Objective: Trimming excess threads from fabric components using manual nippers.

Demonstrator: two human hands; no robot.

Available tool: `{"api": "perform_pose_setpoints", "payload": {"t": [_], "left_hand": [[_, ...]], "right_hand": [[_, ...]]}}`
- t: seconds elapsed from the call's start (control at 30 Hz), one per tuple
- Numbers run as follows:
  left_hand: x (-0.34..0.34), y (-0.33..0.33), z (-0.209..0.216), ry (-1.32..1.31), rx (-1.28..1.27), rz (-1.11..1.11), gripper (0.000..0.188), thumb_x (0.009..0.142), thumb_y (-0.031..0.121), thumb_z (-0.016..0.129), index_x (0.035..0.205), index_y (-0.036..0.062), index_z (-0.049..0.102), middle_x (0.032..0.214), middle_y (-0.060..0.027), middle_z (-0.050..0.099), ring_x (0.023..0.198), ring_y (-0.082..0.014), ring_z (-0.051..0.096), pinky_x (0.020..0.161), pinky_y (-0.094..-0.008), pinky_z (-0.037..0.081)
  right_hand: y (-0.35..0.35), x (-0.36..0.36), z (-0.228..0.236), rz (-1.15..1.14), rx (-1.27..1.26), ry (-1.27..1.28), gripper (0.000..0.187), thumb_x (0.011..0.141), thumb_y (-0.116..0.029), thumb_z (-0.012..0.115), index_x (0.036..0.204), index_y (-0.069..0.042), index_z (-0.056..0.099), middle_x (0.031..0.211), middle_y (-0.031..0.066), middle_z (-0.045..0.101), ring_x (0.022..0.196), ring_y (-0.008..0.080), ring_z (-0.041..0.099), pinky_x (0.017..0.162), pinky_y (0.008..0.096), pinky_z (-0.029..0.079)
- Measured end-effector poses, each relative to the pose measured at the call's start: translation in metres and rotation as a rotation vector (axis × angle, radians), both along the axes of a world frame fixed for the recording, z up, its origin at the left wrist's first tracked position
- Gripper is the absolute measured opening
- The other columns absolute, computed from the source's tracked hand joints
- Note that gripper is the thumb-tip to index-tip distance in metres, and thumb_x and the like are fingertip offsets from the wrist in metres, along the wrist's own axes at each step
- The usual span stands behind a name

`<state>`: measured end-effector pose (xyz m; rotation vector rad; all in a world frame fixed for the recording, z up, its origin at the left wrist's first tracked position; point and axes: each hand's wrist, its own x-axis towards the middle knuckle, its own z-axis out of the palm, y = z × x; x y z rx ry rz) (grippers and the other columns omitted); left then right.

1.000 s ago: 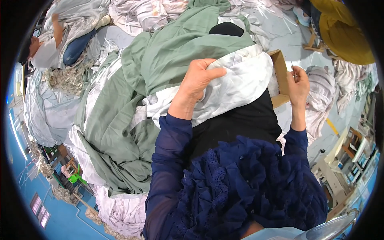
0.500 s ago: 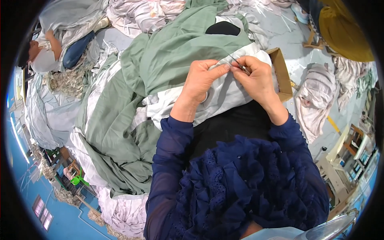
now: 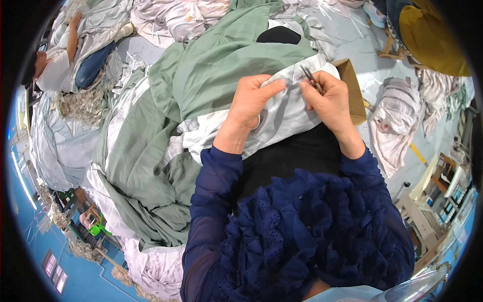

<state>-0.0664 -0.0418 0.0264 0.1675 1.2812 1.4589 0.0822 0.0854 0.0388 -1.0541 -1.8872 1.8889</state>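
Across my lap lies a large green cloth (image 3: 216, 70) with a white fabric layer (image 3: 292, 118) folded along its near edge. My left hand (image 3: 250, 100) is closed, thumb and forefinger pinching the edge of the cloth where green meets white. Just to its right, my right hand (image 3: 329, 100) is wrapped round small dark thread snips (image 3: 308, 75), whose pointed blades stick up past the fingers. A short gap separates the two hands. The lower part of the snips is hidden in my palm.
A cardboard box (image 3: 354, 90) stands right of the cloth. Piled pale fabric (image 3: 395, 113) lies on the floor beyond it. At the upper left another person (image 3: 58, 70) sits among cloth heaps. A wooden stool (image 3: 392, 48) is at the upper right.
My right hand has drawn slightly right, away from my left, and the snips now point up instead of toward the left fingertips. The other person's arm has reached upward.
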Motion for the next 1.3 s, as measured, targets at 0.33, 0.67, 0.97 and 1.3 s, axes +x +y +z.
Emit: {"api": "perform_pose_setpoints", "payload": {"t": [0.33, 0.67, 0.97, 1.3], "left_hand": [[0.005, 0.003, -0.002, 0.058, 0.041, -0.011, 0.015, 0.089, 0.01, 0.073, 0.095, -0.0035, 0.074, 0.085, 0.0009, 0.069, 0.074, -0.0036, 0.056, 0.064, -0.0221, 0.043], [0.005, 0.004, -0.003, 0.087, 0.053, -0.023, 0.016, 0.089, 0.009, 0.072, 0.097, -0.0039, 0.075, 0.086, 0.0, 0.07, 0.074, -0.0046, 0.057, 0.065, -0.0227, 0.044], [0.004, 0.003, -0.002, 0.055, 0.051, -0.024, 0.017, 0.089, 0.009, 0.072, 0.099, -0.0049, 0.074, 0.089, -0.0016, 0.072, 0.076, -0.0054, 0.06, 0.067, -0.0231, 0.047], [0.008, 0.003, -0.001, 0.065, 0.069, -0.01, 0.015, 0.087, 0.007, 0.066, 0.093, -0.004, 0.075, 0.08, 0.0022, 0.067, 0.07, -0.0025, 0.054, 0.061, -0.0216, 0.041]], "right_hand": [[-0.002, -0.006, -0.013, 0.054, 0.245, 0.072, 0.006, 0.09, -0.002, 0.068, 0.094, 0.001, 0.065, 0.069, -0.0032, 0.062, 0.058, 0.0012, 0.054, 0.051, 0.0192, 0.04], [0.002, 0.008, -0.018, 0.063, 0.329, 0.061, 0.006, 0.09, -0.005, 0.067, 0.09, 0.0, 0.062, 0.066, -0.0023, 0.059, 0.054, 0.0026, 0.052, 0.049, 0.0208, 0.039], [0.005, 0.019, -0.002, -0.082, 0.054, 0.035, 0.007, 0.093, -0.007, 0.067, 0.091, -0.002, 0.063, 0.068, -0.0039, 0.058, 0.053, 0.0019, 0.05, 0.05, 0.0183, 0.036], [-0.007, 0.013, 0.001, 0.038, -0.068, 0.017, 0.01, 0.091, -0.01, 0.07, 0.09, -0.002, 0.065, 0.07, -0.0038, 0.061, 0.056, 0.0016, 0.053, 0.05, 0.0198, 0.042]]}}
